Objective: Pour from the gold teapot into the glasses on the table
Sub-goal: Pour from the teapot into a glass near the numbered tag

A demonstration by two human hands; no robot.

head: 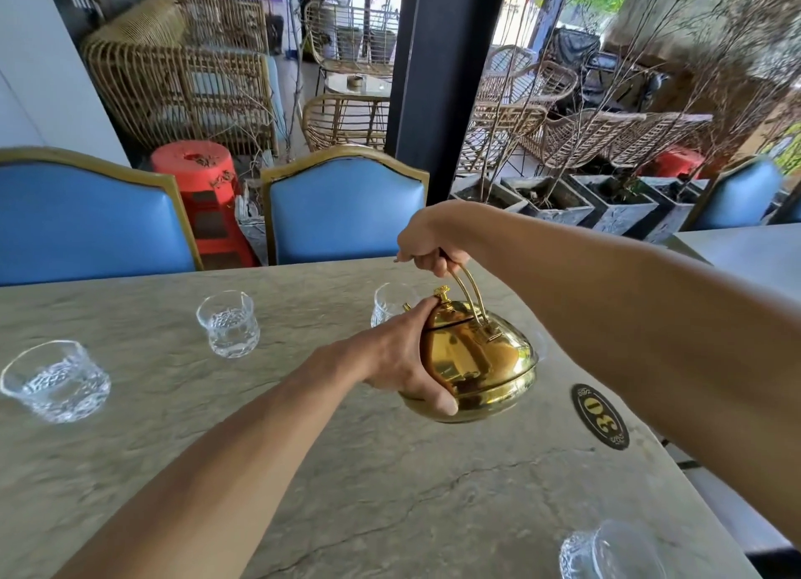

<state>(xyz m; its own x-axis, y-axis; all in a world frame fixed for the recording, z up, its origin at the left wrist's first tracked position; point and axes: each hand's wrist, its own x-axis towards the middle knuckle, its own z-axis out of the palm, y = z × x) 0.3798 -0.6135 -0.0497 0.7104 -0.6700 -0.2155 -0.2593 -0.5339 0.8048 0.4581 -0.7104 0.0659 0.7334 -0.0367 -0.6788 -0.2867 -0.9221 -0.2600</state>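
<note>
The gold teapot (481, 357) hangs tilted above the stone table (346, 470), its spout end toward a clear glass (390, 303) just behind it. My right hand (429, 242) grips the teapot's arched handle from above. My left hand (398, 357) cups the pot's left side, thumb under the belly and a fingertip by the lid knob. A second glass (228, 323) stands left of centre, a third glass (56, 379) at the far left, and another glass (611, 550) near the front right edge. Whether liquid is flowing is hidden by my left hand.
A black oval number plaque (600, 416) lies on the table right of the pot. Two blue padded chairs (342, 205) stand along the far side, another blue chair (737, 197) at the right. A red stool (203, 188), rattan furniture and planters lie beyond.
</note>
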